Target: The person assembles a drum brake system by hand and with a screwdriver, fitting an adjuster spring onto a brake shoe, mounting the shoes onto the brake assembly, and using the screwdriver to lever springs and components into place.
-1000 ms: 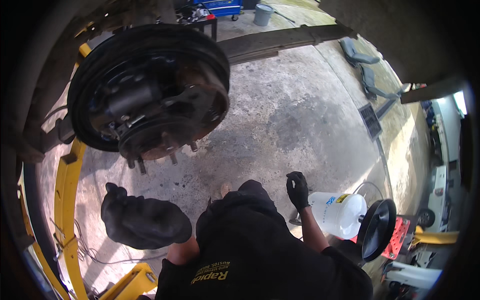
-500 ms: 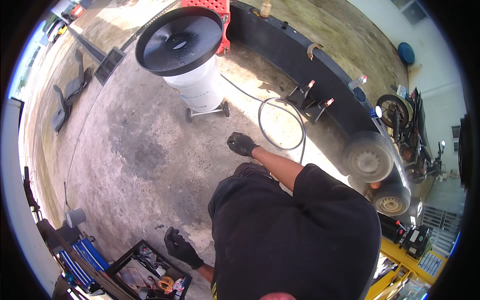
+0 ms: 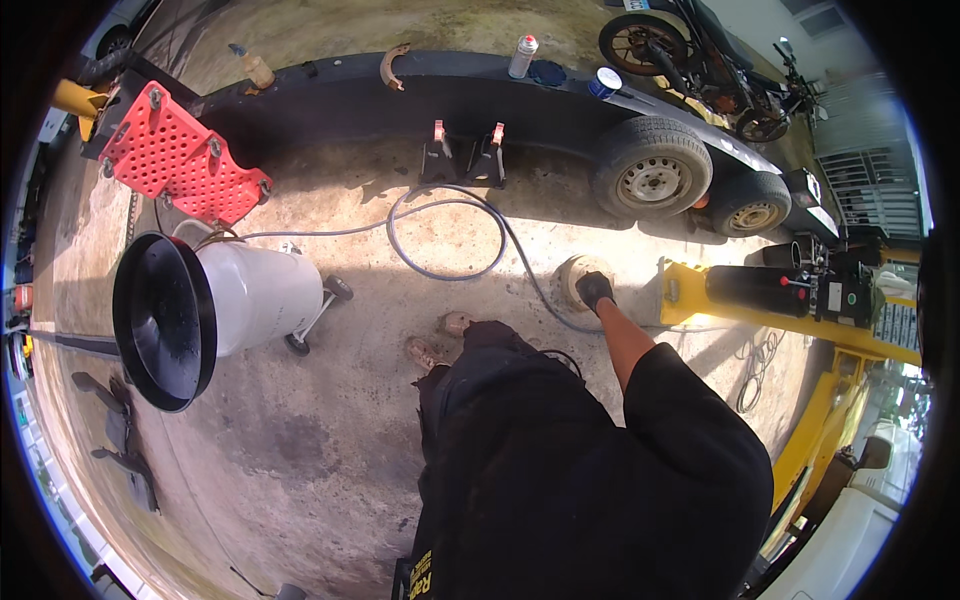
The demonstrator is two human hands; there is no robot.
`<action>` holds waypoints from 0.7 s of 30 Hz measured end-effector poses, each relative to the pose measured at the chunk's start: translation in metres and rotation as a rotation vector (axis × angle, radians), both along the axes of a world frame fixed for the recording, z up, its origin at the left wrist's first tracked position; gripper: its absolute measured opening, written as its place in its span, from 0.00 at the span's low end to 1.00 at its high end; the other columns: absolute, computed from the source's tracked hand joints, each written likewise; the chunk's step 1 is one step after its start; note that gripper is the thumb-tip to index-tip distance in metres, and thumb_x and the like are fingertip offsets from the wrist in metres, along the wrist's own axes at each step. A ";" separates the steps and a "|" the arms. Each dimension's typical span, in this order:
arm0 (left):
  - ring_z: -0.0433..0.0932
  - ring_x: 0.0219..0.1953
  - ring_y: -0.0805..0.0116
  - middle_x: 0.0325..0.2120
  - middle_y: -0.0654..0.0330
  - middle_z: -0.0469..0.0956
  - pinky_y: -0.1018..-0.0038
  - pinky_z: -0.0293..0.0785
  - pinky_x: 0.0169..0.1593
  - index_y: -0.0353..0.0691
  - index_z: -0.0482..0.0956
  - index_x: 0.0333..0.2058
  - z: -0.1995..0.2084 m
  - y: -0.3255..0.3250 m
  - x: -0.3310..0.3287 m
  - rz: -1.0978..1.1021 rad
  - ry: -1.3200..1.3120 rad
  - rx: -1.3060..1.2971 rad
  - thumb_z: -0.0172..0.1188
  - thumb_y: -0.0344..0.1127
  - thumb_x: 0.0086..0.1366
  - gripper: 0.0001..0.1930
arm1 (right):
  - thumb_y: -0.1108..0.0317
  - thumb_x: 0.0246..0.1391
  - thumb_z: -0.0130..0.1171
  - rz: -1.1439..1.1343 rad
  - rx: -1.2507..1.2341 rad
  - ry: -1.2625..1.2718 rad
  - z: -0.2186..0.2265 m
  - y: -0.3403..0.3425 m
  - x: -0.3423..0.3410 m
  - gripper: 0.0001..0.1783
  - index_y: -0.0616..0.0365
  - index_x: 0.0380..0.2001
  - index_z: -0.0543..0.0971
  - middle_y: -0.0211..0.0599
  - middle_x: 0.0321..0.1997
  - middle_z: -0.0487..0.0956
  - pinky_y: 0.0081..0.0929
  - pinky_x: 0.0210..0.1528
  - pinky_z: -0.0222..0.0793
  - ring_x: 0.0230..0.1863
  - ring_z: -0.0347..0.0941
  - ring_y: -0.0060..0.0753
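My right hand [image 3: 594, 289], in a black glove, reaches out to the right over the concrete floor. It overlaps a round, beige, drum-like thing [image 3: 572, 270]; whether it touches or holds that is unclear, as the fingers blend into one dark shape. A dark hose [image 3: 540, 292] runs past just left of the hand. My left hand is out of the picture. To the left stands a white oil drainer tank [image 3: 262, 298] on small wheels, topped by a wide black funnel pan [image 3: 160, 320].
A raised dark ledge [image 3: 330, 95] crosses the far side, with a spray can [image 3: 522, 57] on it. Below are jack stands [image 3: 487, 160] and wheels [image 3: 652, 178]. A red perforated ramp-like panel [image 3: 185, 160] stands far left; a yellow lift base [image 3: 685, 292] lies right; a motorcycle [image 3: 690, 55] stands beyond.
My view has swung to the right, so the drainer now sits further left. My right hand has moved over to the beige round thing. My left hand and the tool tray have left the picture.
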State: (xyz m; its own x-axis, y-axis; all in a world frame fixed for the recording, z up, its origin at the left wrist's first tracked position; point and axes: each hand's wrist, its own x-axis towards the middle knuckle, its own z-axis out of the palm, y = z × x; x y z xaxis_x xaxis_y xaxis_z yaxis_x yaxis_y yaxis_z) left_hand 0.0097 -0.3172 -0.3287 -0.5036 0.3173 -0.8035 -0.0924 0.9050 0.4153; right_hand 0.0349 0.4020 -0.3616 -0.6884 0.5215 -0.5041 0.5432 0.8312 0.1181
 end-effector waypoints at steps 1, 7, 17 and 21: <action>0.84 0.37 0.60 0.41 0.53 0.85 0.65 0.80 0.42 0.36 0.83 0.49 -0.004 0.005 -0.020 -0.052 0.012 0.014 0.57 0.39 0.71 0.16 | 0.61 0.58 0.53 0.008 0.028 -0.002 0.001 0.001 0.006 0.16 0.56 0.34 0.89 0.48 0.41 0.87 0.41 0.52 0.78 0.48 0.84 0.49; 0.84 0.37 0.63 0.43 0.54 0.85 0.67 0.80 0.42 0.36 0.82 0.51 -0.019 0.018 -0.197 -0.344 0.247 0.210 0.58 0.37 0.70 0.16 | 0.60 0.57 0.53 -0.557 -0.205 0.287 0.016 -0.058 0.020 0.16 0.54 0.31 0.89 0.54 0.40 0.85 0.46 0.51 0.78 0.46 0.83 0.54; 0.81 0.35 0.69 0.37 0.58 0.83 0.76 0.75 0.36 0.36 0.81 0.53 -0.021 0.115 -0.412 0.733 0.102 0.385 0.63 0.31 0.66 0.17 | 0.62 0.55 0.55 -0.719 -0.038 0.374 -0.019 -0.045 0.079 0.14 0.56 0.28 0.86 0.57 0.33 0.84 0.54 0.45 0.77 0.39 0.82 0.61; 0.81 0.36 0.70 0.38 0.57 0.83 0.76 0.75 0.38 0.36 0.81 0.52 0.012 0.221 -0.403 0.553 0.056 0.402 0.62 0.31 0.67 0.16 | 0.64 0.58 0.54 -0.833 0.077 0.367 -0.006 0.059 0.050 0.12 0.53 0.33 0.85 0.53 0.38 0.84 0.50 0.46 0.77 0.41 0.81 0.58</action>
